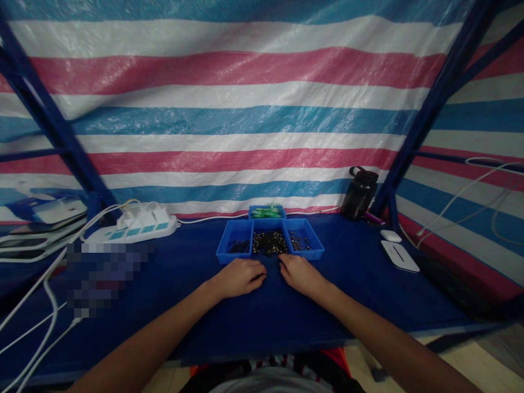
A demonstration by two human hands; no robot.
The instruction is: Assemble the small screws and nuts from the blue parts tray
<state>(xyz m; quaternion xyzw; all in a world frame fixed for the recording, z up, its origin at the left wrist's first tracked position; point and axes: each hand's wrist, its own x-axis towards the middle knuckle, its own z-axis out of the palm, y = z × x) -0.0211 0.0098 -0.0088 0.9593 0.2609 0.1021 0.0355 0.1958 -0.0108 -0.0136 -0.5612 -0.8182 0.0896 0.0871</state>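
My left hand rests on the blue table in front of the left blue bin, its fingers loosely bent, thumb apart from them, and nothing visible in it. My right hand lies near the front of the middle and right bins, fingers a little apart and no object showing in them. Between the side bins sits a pile of small dark and brassy metal parts. Thin dark pieces lie in the left bin. The right bin holds several small metal pieces.
Behind these, another blue bin holds green-wrapped items. A white power strip with plugs and cables stands left. To the right are a dark bottle, a small white case and a flat white device. Striped sheeting hangs behind.
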